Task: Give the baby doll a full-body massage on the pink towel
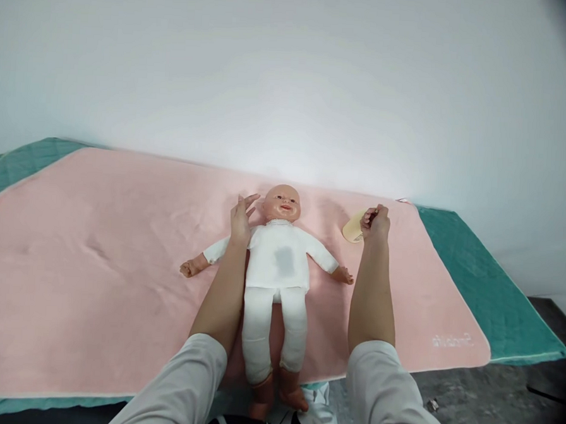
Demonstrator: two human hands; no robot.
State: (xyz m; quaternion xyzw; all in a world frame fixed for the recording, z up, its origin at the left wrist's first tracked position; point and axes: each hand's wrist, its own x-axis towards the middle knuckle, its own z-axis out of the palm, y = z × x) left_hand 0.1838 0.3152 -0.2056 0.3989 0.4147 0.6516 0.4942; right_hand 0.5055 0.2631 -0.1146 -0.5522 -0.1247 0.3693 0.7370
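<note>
A baby doll (pixel 279 256) lies on its back on a pink blanket (pixel 118 273), head toward the wall. It wears a white top with a grey patch on the chest and white trousers; its arms are spread. Beside its head, my left hand (pixel 241 219) is raised with the fingers apart and nothing in them. My right hand (pixel 376 221) is closed at the right end of a tilted pale yellow bottle (pixel 352 228), to the right of the doll's shoulder. The fingers hide that end of the bottle.
Under the blanket a green quilted mat (pixel 488 280) shows at both sides and along the front edge. A pale wall (pixel 290 79) rises right behind. Grey floor (pixel 496 400) appears at the lower right. The doll's feet reach past the front edge.
</note>
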